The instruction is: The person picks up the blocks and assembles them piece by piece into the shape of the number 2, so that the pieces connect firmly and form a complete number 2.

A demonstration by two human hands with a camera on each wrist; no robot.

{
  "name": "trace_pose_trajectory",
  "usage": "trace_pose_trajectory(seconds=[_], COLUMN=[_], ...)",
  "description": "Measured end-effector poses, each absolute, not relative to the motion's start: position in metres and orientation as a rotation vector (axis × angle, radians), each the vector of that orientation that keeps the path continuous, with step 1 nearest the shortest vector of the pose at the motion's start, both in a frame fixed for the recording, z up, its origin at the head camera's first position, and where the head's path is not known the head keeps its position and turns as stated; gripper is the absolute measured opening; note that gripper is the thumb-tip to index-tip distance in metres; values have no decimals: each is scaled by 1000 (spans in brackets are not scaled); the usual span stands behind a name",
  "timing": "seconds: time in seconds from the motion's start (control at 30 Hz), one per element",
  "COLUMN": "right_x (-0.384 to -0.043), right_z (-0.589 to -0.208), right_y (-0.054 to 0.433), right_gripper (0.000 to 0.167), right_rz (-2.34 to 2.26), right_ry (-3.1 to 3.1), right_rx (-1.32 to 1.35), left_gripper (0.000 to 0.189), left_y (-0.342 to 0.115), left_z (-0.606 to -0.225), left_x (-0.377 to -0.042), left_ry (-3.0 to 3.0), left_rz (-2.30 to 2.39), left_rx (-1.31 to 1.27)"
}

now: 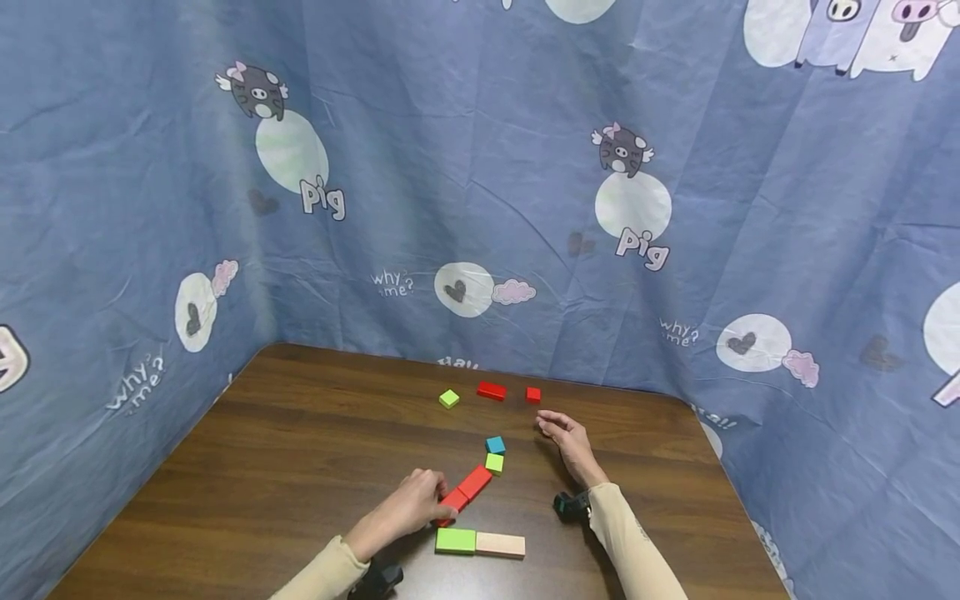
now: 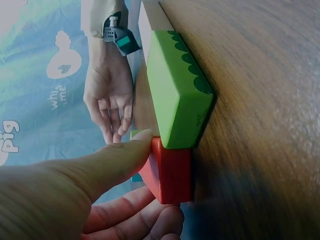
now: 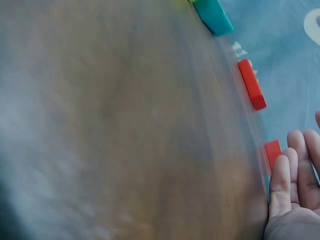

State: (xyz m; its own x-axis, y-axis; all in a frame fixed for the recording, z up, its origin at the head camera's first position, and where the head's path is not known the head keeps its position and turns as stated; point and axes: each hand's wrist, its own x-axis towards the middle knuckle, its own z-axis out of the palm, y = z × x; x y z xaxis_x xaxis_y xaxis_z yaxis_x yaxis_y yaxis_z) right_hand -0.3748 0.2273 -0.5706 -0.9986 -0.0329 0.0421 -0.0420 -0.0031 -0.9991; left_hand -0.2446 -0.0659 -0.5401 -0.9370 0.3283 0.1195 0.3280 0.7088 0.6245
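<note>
The left hand (image 1: 411, 502) pinches 1 red block (image 1: 454, 499) on the desk (image 1: 300, 442), between the 2nd red block (image 1: 475, 482) and the green block (image 1: 455, 541). The right hand (image 1: 573, 447) is free, fingers loose, near the red cube (image 1: 533, 395).

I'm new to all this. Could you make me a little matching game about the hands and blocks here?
1. Left hand
2. Right hand
3. Blue block
4. Plain wooden block

A. end to end with the large green block
B. pinching a red block
C. holding nothing
D. just beyond a lime block in the head view

Pairs: 1-B, 2-C, 3-D, 4-A
</note>
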Motion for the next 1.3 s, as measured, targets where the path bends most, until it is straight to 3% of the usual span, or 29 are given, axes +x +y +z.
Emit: trace_pose_trajectory(seconds=[1.3], right_x=[-427], right_z=[-569], right_y=[210], right_gripper=[32], right_rz=[1949], right_ry=[-2201], right_rx=[-133], left_gripper=[28], left_y=[-65], left_z=[-542], left_x=[-247], left_ry=[2860], left_rz=[1077], left_rx=[508])
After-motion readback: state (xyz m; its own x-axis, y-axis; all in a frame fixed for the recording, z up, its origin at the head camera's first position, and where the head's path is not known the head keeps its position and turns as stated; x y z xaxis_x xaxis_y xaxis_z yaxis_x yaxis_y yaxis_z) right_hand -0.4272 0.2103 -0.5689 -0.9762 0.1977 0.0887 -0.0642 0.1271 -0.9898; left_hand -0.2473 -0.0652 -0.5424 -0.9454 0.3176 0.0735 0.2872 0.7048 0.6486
